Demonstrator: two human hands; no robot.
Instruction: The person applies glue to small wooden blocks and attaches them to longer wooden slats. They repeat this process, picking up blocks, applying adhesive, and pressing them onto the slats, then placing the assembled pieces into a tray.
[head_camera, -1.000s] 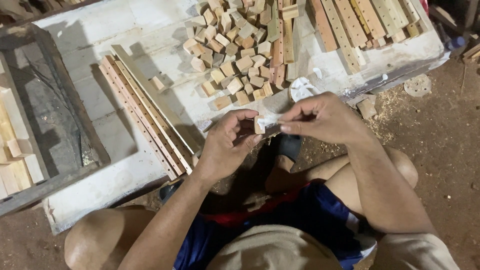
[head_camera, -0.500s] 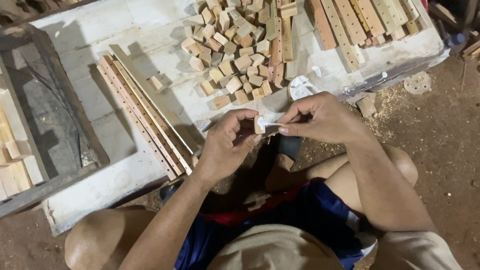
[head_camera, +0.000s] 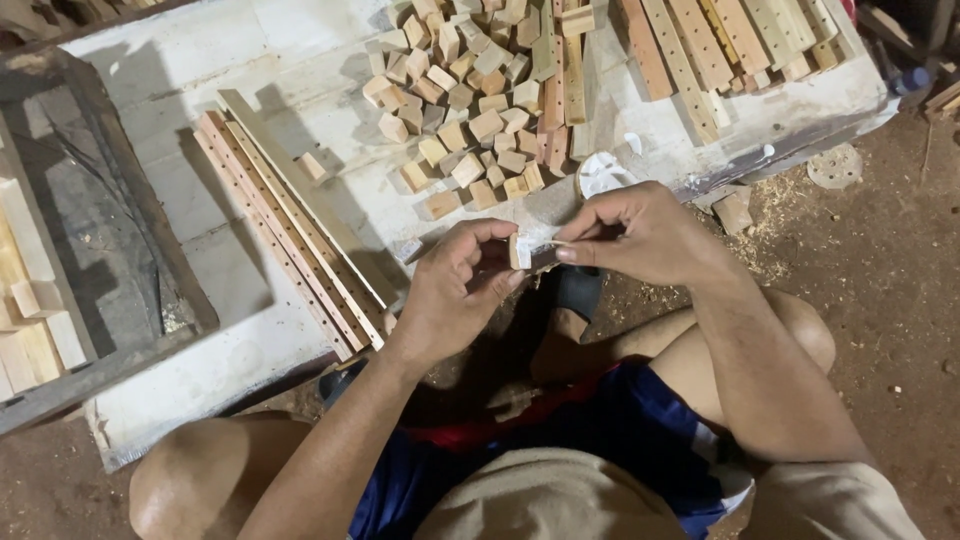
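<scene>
Both hands pinched one small block (head_camera: 521, 251), left hand (head_camera: 455, 290) steadying, right hand (head_camera: 640, 232) working it; block pile (head_camera: 470, 110) lay beyond.

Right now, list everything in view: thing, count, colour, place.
small wooden block: one, pale tan, pinched between both hands
pile of wooden blocks: many, tan, top centre of the board
drilled wooden strips: several, reddish and pale, lying diagonally at left
longer drilled slats: several, tan, top right
white board: one, dusty white, under all the wood
dark wooden frame: one, far left
dirt floor: brown, right side
left hand: one, gripping the block
right hand: one, fingertips on the block
</scene>
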